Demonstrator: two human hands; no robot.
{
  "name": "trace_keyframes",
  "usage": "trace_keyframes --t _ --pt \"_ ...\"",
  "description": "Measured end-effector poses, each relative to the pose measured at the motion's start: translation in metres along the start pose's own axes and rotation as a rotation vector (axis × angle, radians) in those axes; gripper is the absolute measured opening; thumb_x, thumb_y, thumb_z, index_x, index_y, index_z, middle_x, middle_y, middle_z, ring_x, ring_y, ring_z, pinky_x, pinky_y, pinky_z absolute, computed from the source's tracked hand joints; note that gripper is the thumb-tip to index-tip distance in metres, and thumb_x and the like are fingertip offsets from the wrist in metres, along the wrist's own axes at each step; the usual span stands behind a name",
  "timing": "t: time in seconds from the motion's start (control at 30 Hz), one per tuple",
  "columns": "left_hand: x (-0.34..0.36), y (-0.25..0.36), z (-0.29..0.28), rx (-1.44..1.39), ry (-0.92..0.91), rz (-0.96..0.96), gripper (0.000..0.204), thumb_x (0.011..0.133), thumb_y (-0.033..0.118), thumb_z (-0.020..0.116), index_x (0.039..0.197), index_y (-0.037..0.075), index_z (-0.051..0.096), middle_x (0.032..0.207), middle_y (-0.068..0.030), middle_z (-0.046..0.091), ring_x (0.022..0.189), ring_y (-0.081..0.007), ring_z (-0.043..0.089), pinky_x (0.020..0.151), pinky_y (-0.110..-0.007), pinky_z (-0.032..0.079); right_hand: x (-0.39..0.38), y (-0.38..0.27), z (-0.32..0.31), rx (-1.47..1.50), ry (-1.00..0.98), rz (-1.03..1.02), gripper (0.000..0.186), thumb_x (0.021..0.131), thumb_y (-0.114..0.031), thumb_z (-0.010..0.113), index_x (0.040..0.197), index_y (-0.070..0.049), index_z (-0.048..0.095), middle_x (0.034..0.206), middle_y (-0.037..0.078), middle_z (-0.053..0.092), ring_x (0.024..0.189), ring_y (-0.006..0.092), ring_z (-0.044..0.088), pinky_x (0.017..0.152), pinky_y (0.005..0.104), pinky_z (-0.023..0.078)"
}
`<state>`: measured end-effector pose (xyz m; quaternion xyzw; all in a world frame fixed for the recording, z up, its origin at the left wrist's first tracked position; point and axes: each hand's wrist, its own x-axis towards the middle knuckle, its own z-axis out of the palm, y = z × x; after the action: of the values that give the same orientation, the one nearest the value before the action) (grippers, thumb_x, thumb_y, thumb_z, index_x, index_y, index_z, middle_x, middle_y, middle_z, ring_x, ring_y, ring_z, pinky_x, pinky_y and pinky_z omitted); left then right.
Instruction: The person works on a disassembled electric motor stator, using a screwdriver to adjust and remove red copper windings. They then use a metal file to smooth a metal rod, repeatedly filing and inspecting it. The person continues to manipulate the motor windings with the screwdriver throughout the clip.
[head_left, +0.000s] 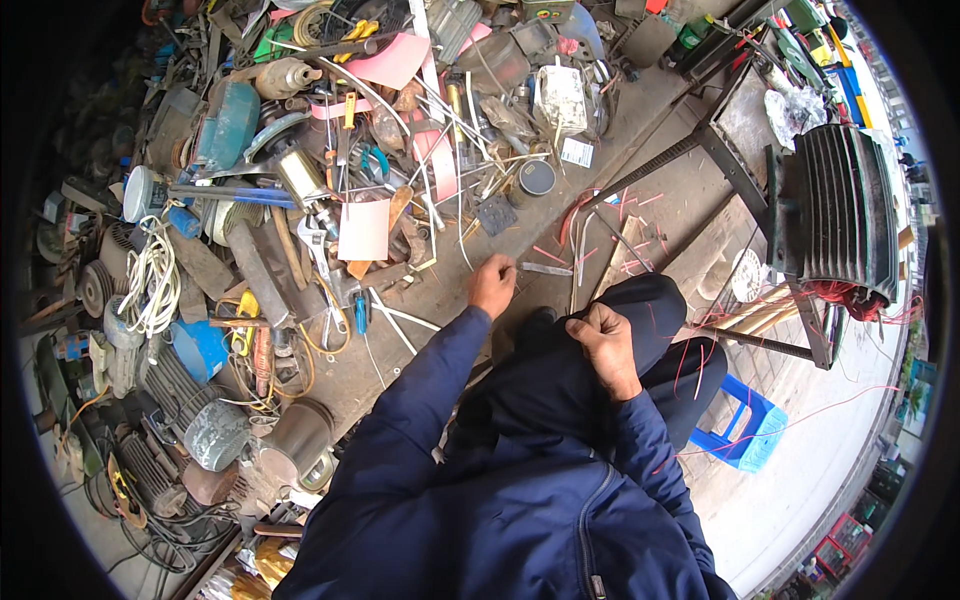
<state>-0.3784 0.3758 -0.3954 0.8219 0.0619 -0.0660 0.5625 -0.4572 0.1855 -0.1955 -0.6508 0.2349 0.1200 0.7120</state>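
My left hand (492,285) is low over the grimy floor, its fingers curled down beside a thin pale metal strip (545,269); whatever it may hold is hidden. My right hand (607,345) is closed in a pinch over my dark-trousered knee, on something too small to make out. Short red wire pieces (650,250) and lengths of wood (620,255) lie beyond the knee. A pink sheet (363,235), an adjustable wrench (312,240) and a blue-handled tool (361,312) lie to the left of my left hand.
Piled tools, metal parts and cables (150,300) crowd the left and top. At right a finned motor housing (840,210) with red windings stands on a metal frame (720,140). A blue plastic stool (760,440) is beside my right leg, on paving.
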Motion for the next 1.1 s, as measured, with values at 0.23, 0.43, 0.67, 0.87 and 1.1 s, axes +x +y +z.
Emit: trace_keyframes --t 0.23,0.43,0.67,0.87,1.1 --pt "0.068 -0.023 0.007 0.158 0.209 -0.137 0.027 0.085 0.008 0.073 0.11 0.0 0.067 0.105 -0.0202 0.073 0.099 -0.0376 0.073 0.087 -0.046 0.057 0.0 0.002 -0.003 0.007 0.006 0.008 0.049 0.09 0.001 0.077 0.066 -0.014 0.037 0.064 -0.008 0.04 0.061 0.0035 0.032 0.053 0.0261 0.03" --pt "0.096 -0.031 -0.018 0.525 0.239 -0.089 0.022 0.088 0.013 0.074 0.107 0.005 0.065 0.114 -0.0199 0.067 0.1 -0.0465 0.069 0.084 -0.056 0.056 -0.002 0.003 -0.004 0.003 -0.01 -0.009 0.048 0.091 0.001 0.076 0.067 -0.014 0.037 0.064 -0.008 0.04 0.061 0.0035 0.033 0.054 0.0263 0.03" --pt "0.091 -0.032 -0.016 0.606 0.28 -0.055 0.019 0.09 0.018 0.075 0.107 0.011 0.07 0.11 -0.0146 0.065 0.099 -0.0429 0.068 0.082 -0.055 0.056 -0.003 -0.001 -0.001 -0.002 -0.011 0.007 0.049 0.092 0.001 0.076 0.067 -0.013 0.037 0.065 -0.008 0.041 0.062 0.0032 0.033 0.055 0.0258 0.03" --pt "0.084 -0.035 -0.004 0.596 0.39 0.058 0.02 0.089 0.016 0.076 0.109 0.016 0.074 0.109 -0.01 0.065 0.108 -0.0368 0.065 0.086 -0.051 0.055 -0.003 -0.001 0.0 -0.048 0.0 -0.002 0.049 0.092 0.001 0.076 0.067 -0.014 0.036 0.065 -0.009 0.04 0.062 0.0029 0.033 0.055 0.0258 0.03" --pt "0.087 -0.028 0.005 0.597 0.446 -0.02 0.016 0.088 0.017 0.077 0.104 0.013 0.075 0.114 -0.0089 0.064 0.11 -0.0356 0.061 0.094 -0.048 0.053 -0.003 0.002 -0.001 0.018 -0.014 -0.008 0.05 0.092 0.001 0.077 0.067 -0.014 0.036 0.065 -0.009 0.039 0.062 0.0027 0.032 0.054 0.0261 0.029"
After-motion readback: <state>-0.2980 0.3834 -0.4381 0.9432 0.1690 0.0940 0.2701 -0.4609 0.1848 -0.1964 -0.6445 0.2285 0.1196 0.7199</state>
